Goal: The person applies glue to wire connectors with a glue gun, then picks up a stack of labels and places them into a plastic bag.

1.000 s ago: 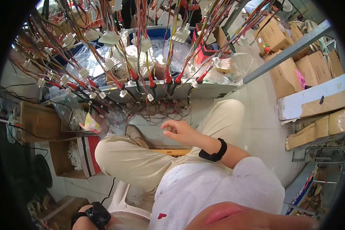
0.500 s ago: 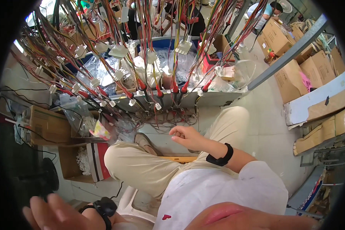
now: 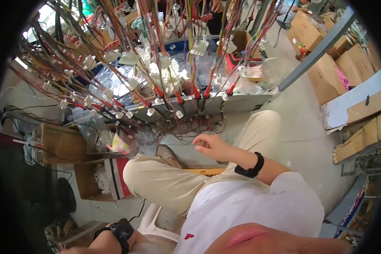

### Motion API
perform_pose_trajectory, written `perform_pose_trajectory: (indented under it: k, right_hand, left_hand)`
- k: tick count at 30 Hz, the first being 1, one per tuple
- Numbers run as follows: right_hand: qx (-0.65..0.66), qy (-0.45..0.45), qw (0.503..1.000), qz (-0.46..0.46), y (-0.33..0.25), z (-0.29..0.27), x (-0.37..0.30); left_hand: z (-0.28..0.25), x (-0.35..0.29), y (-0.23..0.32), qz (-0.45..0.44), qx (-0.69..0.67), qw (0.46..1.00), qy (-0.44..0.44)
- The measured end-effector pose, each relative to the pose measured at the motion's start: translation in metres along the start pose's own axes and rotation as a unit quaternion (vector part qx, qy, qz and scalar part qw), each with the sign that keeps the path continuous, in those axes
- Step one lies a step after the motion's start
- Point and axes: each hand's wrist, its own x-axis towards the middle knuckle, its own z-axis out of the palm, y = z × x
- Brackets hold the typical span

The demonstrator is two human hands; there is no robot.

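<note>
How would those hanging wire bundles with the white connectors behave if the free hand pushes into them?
Probably floppy: the wire bundles hang in loose, curved strands, so they should swing aside rather than resist. Likely snag-prone too, since the strands cross and the white connectors could catch. The right hand hovers below them, seemingly empty.

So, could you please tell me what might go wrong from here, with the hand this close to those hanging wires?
1. The right hand hovers empty just below the dangling wires; moving up, its fingers could snag them and tangle the bundle.
2. The loose wire loops under the tray edge hang near the crossed leg and might catch on it.
</note>
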Motion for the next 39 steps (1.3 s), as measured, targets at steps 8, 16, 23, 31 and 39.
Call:
perform_pose_trajectory:
  k: [8, 16, 23, 31, 39]
  right_hand:
    - [-0.070, 0.050, 0.996, -0.036, 0.002, -0.004, 0.010]
    - [-0.002, 0.031, 1.000, 0.004, -0.002, 0.007, 0.004]
    - [-0.007, 0.014, 1.000, 0.011, -0.004, 0.009, 0.004]
    - [0.003, 0.017, 1.000, 0.018, -0.001, 0.005, 0.004]
    - [-0.116, 0.154, 0.981, 0.002, 0.024, -0.073, 0.004]
  left_hand:
    - [-0.004, -0.046, -0.026, -0.183, 0.318, 0.927, 0.079]
    - [0.010, -0.032, -0.043, -0.322, -0.007, 0.945, 0.054]
    - [0.000, -0.026, -0.038, -0.368, -0.129, 0.921, 0.014]
    - [-0.007, -0.034, -0.043, -0.354, -0.205, 0.912, 0.006]
    - [-0.029, -0.030, -0.082, -0.361, -0.244, 0.898, -0.058]
